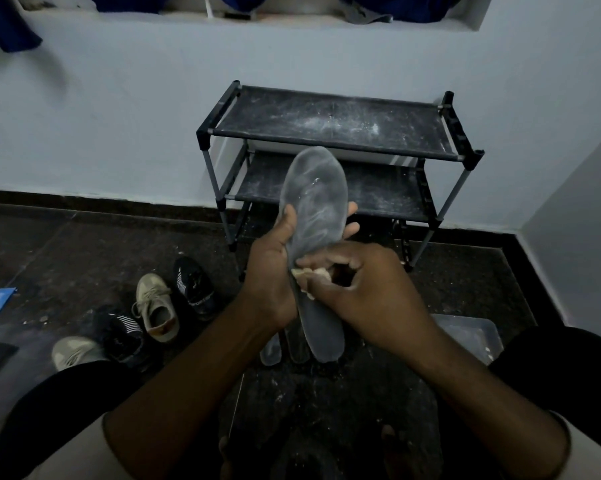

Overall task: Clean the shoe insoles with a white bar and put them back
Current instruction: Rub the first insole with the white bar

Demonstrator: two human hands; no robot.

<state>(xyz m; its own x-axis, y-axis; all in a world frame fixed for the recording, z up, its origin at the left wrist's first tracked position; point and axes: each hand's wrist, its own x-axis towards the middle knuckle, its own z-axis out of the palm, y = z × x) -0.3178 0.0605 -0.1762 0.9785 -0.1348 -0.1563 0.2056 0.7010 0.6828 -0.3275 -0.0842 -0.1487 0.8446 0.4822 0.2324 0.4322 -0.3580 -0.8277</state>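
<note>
Centrally in the frame, a grey insole (314,195) stands nearly upright in the air, toe end up and smeared with pale streaks. The left hand (271,271) grips it by its left edge, thumb across the front and fingertips curling round from behind on the right. The right hand (358,289) has its fingers curled tight, pinching a small lump of white bar (309,273) and pressing it against the insole's middle. Just below, partly hidden by the held insole, two more insoles (270,351) lie on the dark floor (84,254). At lower left sit four shoes in a loose cluster: two beige sneakers (157,306) and two black striped sneakers (195,289). Behind the hands, against the pale wall (119,116), stands a black two-shelf shoe rack (337,133), its fabric shelves dusted with white powder. At lower right, a clear plastic tray (472,334) rests on the floor beside the right forearm.
</note>
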